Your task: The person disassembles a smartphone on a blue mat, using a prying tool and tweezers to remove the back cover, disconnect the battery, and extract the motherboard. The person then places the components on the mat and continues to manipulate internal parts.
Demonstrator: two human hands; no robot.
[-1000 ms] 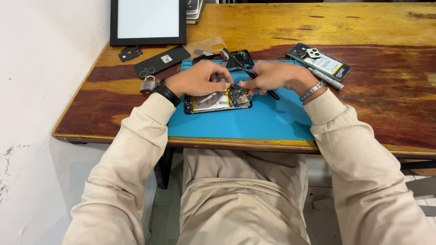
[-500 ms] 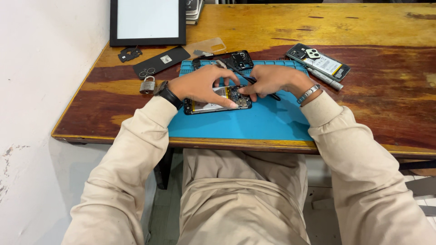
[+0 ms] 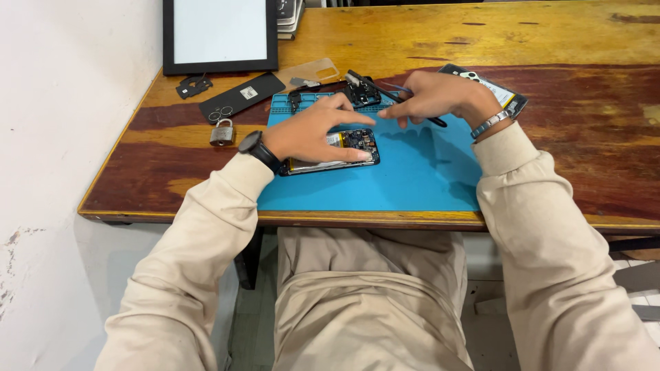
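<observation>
Left hand (image 3: 307,132): fingers spread, pressing down on the opened phone (image 3: 344,148).
Right hand (image 3: 433,96): pinching a thin dark tool (image 3: 385,92) above the mat.
Opened phone: flat on blue mat (image 3: 412,172), tabletop (image 3: 570,158) centre.
Padlock (image 3: 222,132): left of mat.

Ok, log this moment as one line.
left hand: pressing opened black phone | right hand: gripping thin black tool | surface: blue rubber mat
</observation>
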